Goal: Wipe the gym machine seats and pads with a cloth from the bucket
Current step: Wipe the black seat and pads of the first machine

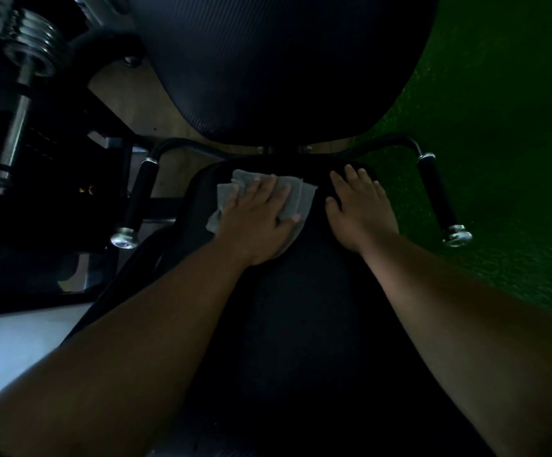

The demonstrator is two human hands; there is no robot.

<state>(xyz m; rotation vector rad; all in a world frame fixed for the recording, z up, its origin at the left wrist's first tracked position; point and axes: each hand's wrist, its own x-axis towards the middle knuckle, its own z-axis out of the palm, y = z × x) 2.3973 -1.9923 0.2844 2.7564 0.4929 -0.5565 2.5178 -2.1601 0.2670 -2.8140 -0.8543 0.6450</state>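
Black seat (301,308): cloth (296,199) under flat left hand (254,219).

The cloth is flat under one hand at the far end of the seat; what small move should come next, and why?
Probably draw the left hand with the grey cloth back toward the body along the black seat. The cloth lies at the seat's far end, so the long near stretch is still to cover, while the right hand rests flat beside it.
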